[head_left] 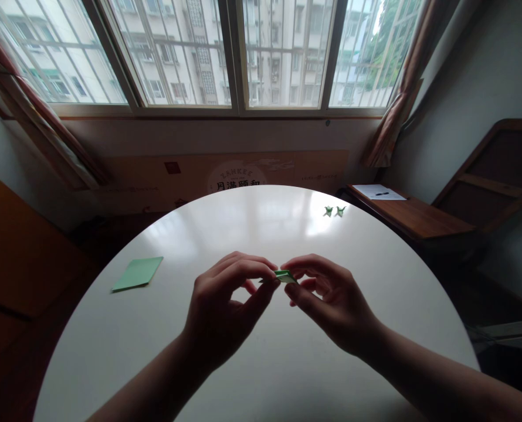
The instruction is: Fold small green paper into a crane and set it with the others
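The table (366, 252) lies under both hands. The left hand (226, 299) pinches one end of the paper, the right hand (331, 305) the other. The pad (138, 274), left of the left hand, seems clear of a stray knock. Between the fingertips, the folded paper (286, 275) could tear or crease askew under uneven pull, or spring open if a pinch slackens. Beyond the right hand, the figures (328, 211) look safe.

A glossy white rounded table (111, 351), its top mirroring daylight toward the far edge, bears a stack of pale green square paper (138, 274) on its left side and, near the far right edge, two small green origami figures (328, 211) side by side.
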A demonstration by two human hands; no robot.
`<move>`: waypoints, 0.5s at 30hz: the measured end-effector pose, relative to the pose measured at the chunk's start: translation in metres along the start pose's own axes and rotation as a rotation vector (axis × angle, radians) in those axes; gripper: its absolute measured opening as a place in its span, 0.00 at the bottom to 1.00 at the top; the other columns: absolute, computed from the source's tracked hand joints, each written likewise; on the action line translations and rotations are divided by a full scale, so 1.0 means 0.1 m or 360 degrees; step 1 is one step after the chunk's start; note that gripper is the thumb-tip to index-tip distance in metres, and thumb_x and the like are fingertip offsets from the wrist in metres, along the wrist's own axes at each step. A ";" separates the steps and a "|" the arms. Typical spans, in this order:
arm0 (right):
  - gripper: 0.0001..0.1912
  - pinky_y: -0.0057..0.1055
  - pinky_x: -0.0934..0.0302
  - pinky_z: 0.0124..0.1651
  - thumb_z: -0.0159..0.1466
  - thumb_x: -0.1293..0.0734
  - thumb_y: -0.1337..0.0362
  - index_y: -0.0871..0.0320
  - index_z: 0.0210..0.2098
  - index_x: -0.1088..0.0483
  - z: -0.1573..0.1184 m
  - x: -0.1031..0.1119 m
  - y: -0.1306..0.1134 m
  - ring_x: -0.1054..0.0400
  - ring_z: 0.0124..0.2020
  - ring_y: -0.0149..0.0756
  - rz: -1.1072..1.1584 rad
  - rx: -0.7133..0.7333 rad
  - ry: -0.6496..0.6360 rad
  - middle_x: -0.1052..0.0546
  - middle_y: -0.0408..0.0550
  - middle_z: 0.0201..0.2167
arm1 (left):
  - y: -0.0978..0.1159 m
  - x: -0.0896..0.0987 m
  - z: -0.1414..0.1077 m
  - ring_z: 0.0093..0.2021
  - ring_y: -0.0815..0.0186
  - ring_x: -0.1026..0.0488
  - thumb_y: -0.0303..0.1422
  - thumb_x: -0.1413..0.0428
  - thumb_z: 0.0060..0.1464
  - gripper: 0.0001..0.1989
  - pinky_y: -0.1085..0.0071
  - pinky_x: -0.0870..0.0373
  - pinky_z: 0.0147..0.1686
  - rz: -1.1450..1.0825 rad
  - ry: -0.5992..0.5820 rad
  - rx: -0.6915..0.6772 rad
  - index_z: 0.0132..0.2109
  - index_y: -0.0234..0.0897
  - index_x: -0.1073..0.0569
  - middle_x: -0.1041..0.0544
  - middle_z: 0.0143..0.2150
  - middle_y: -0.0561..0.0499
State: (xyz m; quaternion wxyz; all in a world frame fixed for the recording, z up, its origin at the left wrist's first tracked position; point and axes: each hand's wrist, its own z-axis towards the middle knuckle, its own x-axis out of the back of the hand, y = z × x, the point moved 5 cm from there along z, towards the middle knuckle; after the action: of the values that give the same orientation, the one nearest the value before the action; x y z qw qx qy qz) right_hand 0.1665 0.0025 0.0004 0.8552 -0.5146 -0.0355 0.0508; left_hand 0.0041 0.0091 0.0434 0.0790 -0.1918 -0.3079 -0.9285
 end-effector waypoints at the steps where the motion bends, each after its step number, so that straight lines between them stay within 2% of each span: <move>1: 0.08 0.34 0.26 0.33 0.64 0.28 0.64 0.52 0.44 0.23 0.00 -0.01 0.02 0.25 0.36 0.38 0.0054 -0.0029 -0.0024 0.20 0.49 0.39 | -0.01 -0.01 0.00 0.33 0.69 0.22 0.22 0.37 0.56 0.07 0.76 0.26 0.27 0.0003 0.0002 0.0016 0.35 0.39 0.24 0.19 0.35 0.52; 6: 0.08 0.31 0.26 0.27 0.63 0.27 0.61 0.54 0.42 0.20 0.01 -0.03 0.11 0.26 0.34 0.38 0.0188 -0.0137 -0.0005 0.20 0.48 0.35 | -0.09 -0.04 0.00 0.30 0.69 0.23 0.26 0.36 0.56 0.04 0.76 0.24 0.26 -0.0011 0.0003 0.0221 0.36 0.39 0.23 0.20 0.32 0.53; 10: 0.08 0.32 0.26 0.27 0.62 0.26 0.61 0.55 0.41 0.19 0.02 -0.02 0.13 0.26 0.31 0.37 0.0224 -0.0190 0.0003 0.19 0.48 0.32 | -0.18 -0.06 -0.02 0.30 0.69 0.23 0.28 0.36 0.54 0.07 0.78 0.25 0.25 -0.0138 -0.0002 0.0388 0.40 0.39 0.24 0.20 0.34 0.53; 15: 0.08 0.31 0.27 0.27 0.62 0.26 0.61 0.54 0.41 0.19 0.02 -0.02 0.13 0.26 0.32 0.37 0.0246 -0.0215 0.0008 0.19 0.49 0.33 | -0.24 -0.09 -0.03 0.31 0.68 0.24 0.30 0.35 0.54 0.06 0.78 0.27 0.24 -0.0271 -0.0063 0.0505 0.40 0.38 0.24 0.21 0.31 0.53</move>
State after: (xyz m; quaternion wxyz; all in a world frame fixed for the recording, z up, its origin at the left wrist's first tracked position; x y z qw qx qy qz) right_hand 0.1636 0.0095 -0.0101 0.8121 -0.5725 0.0030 0.1128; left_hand 0.0048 0.0269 0.0243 0.0232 -0.1686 -0.4670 -0.8677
